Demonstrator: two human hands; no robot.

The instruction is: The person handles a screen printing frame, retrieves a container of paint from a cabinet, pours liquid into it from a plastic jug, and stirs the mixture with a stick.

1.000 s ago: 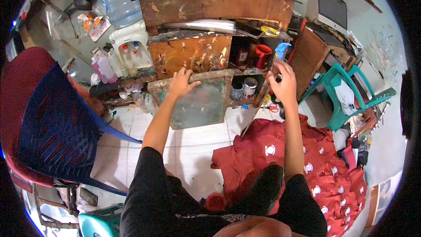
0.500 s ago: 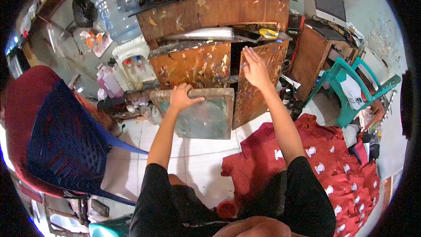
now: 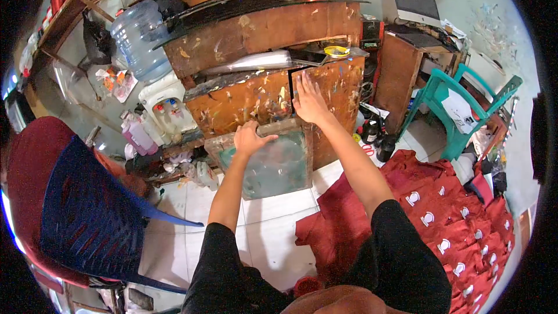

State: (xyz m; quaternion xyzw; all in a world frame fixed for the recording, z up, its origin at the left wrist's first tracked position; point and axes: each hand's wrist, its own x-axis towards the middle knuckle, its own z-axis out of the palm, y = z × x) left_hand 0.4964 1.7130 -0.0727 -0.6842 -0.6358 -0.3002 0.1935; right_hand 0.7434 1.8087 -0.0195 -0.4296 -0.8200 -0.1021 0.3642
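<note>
My left hand (image 3: pixel 251 141) holds the top edge of a wooden-framed screen (image 3: pixel 273 168) with a greenish mesh. Its fingers hook over the top bar and the thumb lies stretched across the front. The screen stands upright on the floor, leaning near the paint-stained cabinet (image 3: pixel 244 102). Against the wooden cabinet door (image 3: pixel 343 90), my right hand (image 3: pixel 310 103) lies flat near the upper left corner, fingers stretched out. A narrow dark gap runs along that door's left and top edges. Part of the door's lower left is hidden behind the screen.
Red cloth pieces with white prints (image 3: pixel 430 215) lie on the floor at right. A green plastic chair (image 3: pixel 450 119) stands beyond them. A blue chair (image 3: pixel 93 203) is at left, and a water dispenser (image 3: pixel 165 104) stands behind. Bottles (image 3: pixel 372 134) sit beside the door.
The cabinet door has swung inward from ajar to nearly closed, with my right hand moving left along with it. My left hand stays on the screen's top edge. The view has shifted slightly.
</note>
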